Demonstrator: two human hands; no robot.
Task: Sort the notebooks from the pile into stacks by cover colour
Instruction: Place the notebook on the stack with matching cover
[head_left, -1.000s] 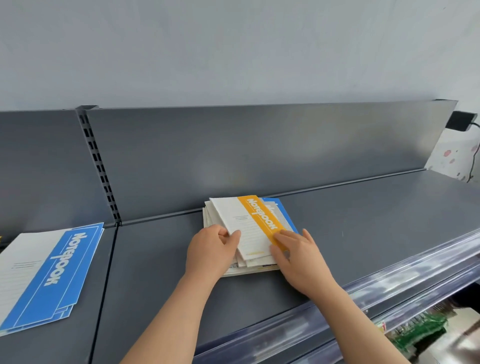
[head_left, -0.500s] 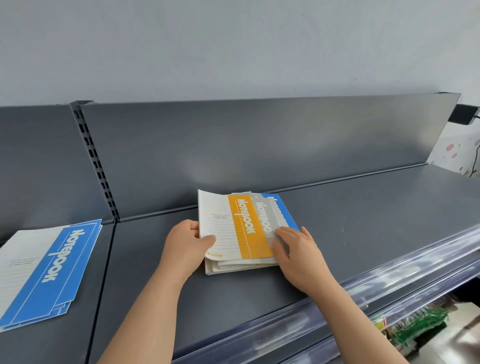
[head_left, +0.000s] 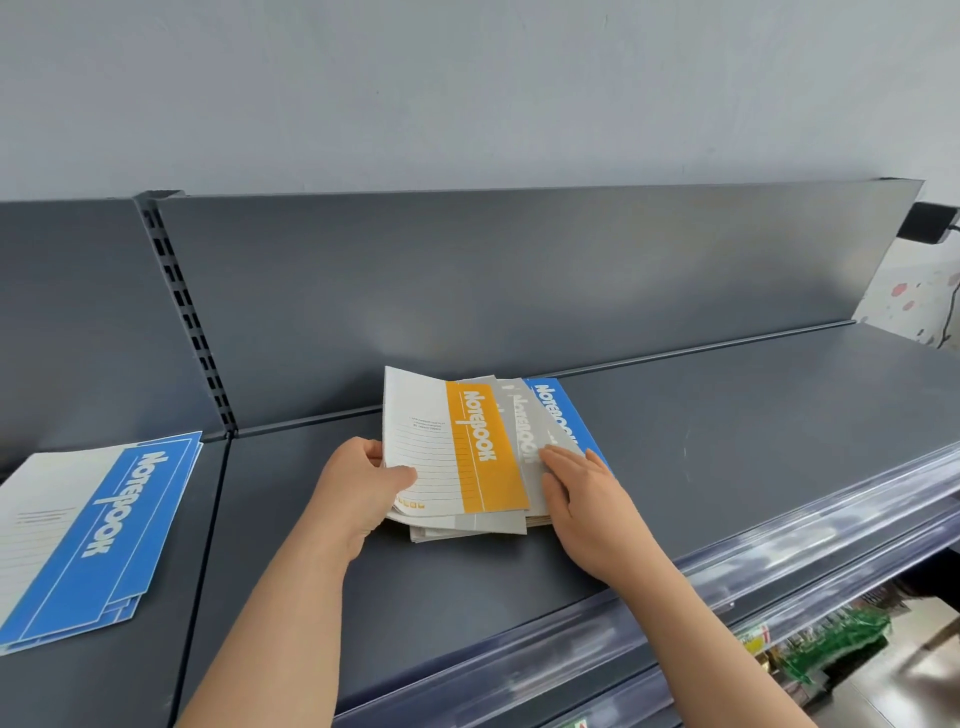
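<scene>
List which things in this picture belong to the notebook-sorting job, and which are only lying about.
Part of the job:
- orange notebook, gripped by the left hand
- grey notebook under the right hand
- blue notebook in the pile
- blue stack, already sorted

Just there:
- black box on the wall
- green goods on the lower shelf

I see open shelf (head_left: 727, 441) to the right of the pile (head_left: 467, 525) — bare to the far end. Between pile and blue stack (head_left: 98, 535) a clear lane; the back panel (head_left: 519, 291) walls off everything behind.
</scene>
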